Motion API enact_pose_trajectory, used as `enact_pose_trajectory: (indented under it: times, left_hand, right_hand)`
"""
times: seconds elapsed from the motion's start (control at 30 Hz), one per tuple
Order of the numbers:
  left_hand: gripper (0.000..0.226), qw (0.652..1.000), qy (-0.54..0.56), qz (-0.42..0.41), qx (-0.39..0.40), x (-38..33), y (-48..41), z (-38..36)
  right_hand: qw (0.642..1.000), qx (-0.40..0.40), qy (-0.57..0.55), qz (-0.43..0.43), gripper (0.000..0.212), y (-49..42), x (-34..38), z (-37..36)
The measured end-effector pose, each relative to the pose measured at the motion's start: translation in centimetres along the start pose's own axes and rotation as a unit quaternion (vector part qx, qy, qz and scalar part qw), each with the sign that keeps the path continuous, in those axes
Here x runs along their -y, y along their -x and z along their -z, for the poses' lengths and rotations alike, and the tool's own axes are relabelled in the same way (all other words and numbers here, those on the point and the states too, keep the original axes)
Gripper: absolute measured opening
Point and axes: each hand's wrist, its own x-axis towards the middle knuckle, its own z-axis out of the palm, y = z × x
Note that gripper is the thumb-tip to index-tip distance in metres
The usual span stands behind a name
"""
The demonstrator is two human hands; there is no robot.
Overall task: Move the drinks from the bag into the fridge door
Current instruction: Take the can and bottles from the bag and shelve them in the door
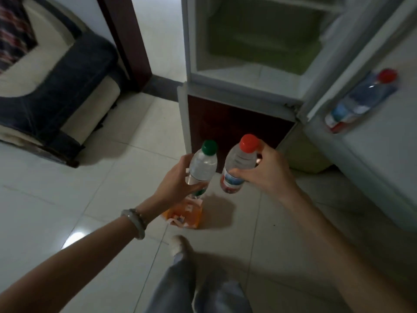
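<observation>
My left hand (174, 181) grips a clear bottle with a green cap (202, 166), held upright above the floor. My right hand (264, 170) grips a clear bottle with a red cap (239, 163) and a red-and-blue label. Both bottles hang side by side in front of the open fridge. Below my left hand an orange bag (185, 214) lies on the tiled floor. On the right the open fridge door (372, 143) holds another red-capped bottle (361, 100) in its shelf.
The fridge compartment (255, 41) stands open with a green drawer inside; its dark lower door is closed. A sofa with dark trim (56, 91) sits at the left. A brown door frame (126, 41) is behind. My legs and one foot (180, 245) are below.
</observation>
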Motion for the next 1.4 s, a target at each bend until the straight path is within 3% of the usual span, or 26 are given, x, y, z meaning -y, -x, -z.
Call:
enact_pose_trajectory:
  times: [0.23,0.5,0.73,0.9,1.13,1.3,1.4]
  left_hand:
    - [0.078,0.969,-0.118,-0.218,0.017,-10.1,1.1,1.3]
    - [0.077,0.946,-0.004,-0.319,0.066,-21.2,-1.5,-1.3]
    - [0.073,0.930,0.113,-0.329,0.115,-28.4,-7.3,-6.3]
    - [0.080,0.920,0.120,-0.344,0.147,-30.7,-13.4,-10.8]
    - [0.074,0.925,0.073,-0.332,0.172,-31.3,-21.2,-16.8]
    - [0.065,0.933,0.056,-0.296,0.197,-29.9,-24.1,-20.1]
    - [0.062,0.937,0.063,-0.274,0.205,-29.4,-24.6,-21.7]
  right_hand:
    - [0.998,-0.057,0.012,0.019,0.053,6.5,2.3,10.0]
    - [0.986,-0.162,-0.018,-0.033,0.049,13.3,1.5,18.0]
    - [0.947,-0.314,-0.008,-0.070,0.049,14.5,-1.0,23.5]
    - [0.913,-0.396,0.004,-0.101,0.056,11.6,-5.0,26.2]
    - [0.902,-0.403,0.023,-0.157,0.050,5.4,-11.7,26.7]
    - [0.897,-0.388,-0.009,-0.211,0.032,2.7,-15.4,25.2]
    - [0.890,-0.394,-0.020,-0.229,0.036,1.8,-16.9,24.6]
